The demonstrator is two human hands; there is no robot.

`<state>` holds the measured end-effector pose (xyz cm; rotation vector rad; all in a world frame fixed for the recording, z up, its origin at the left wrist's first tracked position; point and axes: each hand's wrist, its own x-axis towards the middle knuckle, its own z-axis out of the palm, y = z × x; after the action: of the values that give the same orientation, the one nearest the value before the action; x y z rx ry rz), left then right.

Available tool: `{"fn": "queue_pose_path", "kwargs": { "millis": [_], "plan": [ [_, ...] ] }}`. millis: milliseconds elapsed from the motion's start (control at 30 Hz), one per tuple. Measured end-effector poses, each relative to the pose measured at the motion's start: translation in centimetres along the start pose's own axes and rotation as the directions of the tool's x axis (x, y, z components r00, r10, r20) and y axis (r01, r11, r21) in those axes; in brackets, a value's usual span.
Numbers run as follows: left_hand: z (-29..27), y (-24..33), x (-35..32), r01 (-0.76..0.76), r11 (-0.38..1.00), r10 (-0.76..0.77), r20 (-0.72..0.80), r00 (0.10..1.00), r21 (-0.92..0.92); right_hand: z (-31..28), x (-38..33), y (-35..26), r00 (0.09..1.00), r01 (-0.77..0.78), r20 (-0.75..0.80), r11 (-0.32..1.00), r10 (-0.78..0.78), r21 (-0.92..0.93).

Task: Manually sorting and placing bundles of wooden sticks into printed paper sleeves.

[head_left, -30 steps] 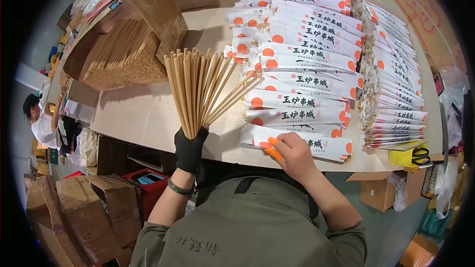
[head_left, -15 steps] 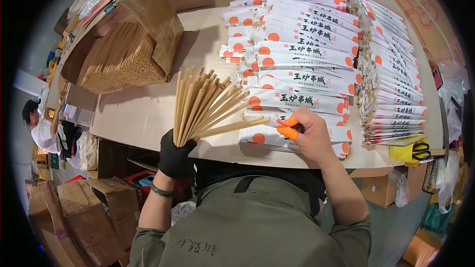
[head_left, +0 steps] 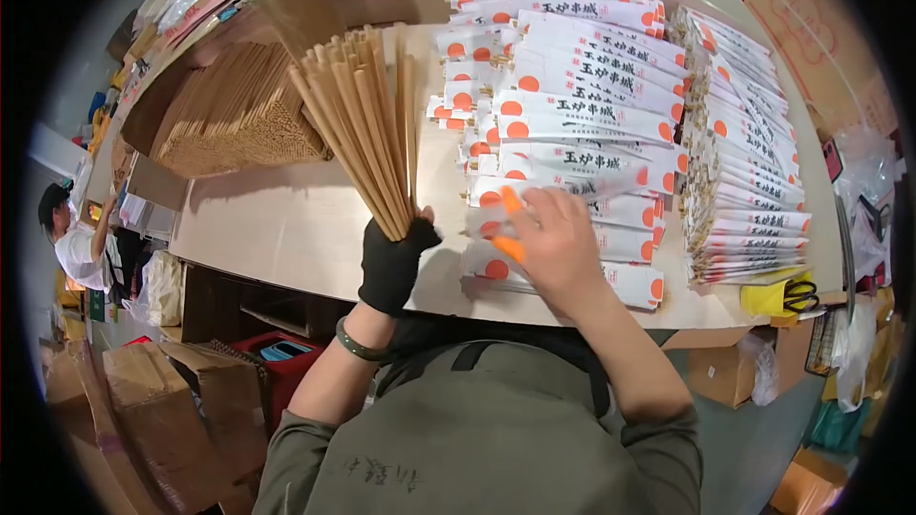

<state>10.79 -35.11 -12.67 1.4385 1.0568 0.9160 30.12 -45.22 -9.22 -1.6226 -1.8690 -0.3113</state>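
Note:
My left hand (head_left: 393,265), in a black fingerless glove, is closed round the lower ends of a bundle of wooden chopsticks (head_left: 370,148). Their upper ends fan out away from me. My right hand (head_left: 553,243) wears orange finger covers on thumb and forefinger. It hovers over the near part of a pile of white paper chopstick sleeves (head_left: 582,105) marked with orange dots. Its thumb and forefinger stand apart, somewhat blurred. Next to this hand a pale sleeve is smeared by motion, and I see no firm hold on it.
An open cardboard box (head_left: 153,186) of stacked chopsticks (head_left: 239,114) lies at the table's left. A second stack of filled sleeves (head_left: 749,153) runs along the right. Black-handled scissors (head_left: 800,297) lie by a yellow holder (head_left: 763,299). Another person (head_left: 76,238) is at far left.
My left hand has moved right and slightly away from me, and the chopstick bundle is now more upright and tighter. My right hand has moved left and opened from its pinch on a sleeved pair.

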Motion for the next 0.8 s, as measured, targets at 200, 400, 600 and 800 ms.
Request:
{"fn": "queue_pose_path", "kwargs": {
  "millis": [200,400,600,800],
  "plan": [
    [-1.7,-3.0,-0.6,0.143,0.989,-0.145,-0.09,0.985,-0.028,2.1,-7.8,-0.4,0.927,0.084,0.364,0.996,-0.087,0.022],
    [-2.3,-2.8,-1.3,-0.002,0.98,0.036,-0.166,0.985,0.198,2.5,-8.5,-0.5,0.979,0.086,0.179,0.994,-0.096,0.062],
    [-3.2,-3.2,-1.3,-0.064,0.94,0.125,-0.163,0.979,0.336,2.2,-8.0,-1.0,0.987,0.03,0.157,0.995,-0.044,0.09],
    [-3.1,-3.5,-1.6,0.003,0.964,0.055,-0.212,0.976,0.266,2.6,-8.2,-0.8,0.993,0.013,0.112,0.993,-0.026,0.119]
  ]
}}
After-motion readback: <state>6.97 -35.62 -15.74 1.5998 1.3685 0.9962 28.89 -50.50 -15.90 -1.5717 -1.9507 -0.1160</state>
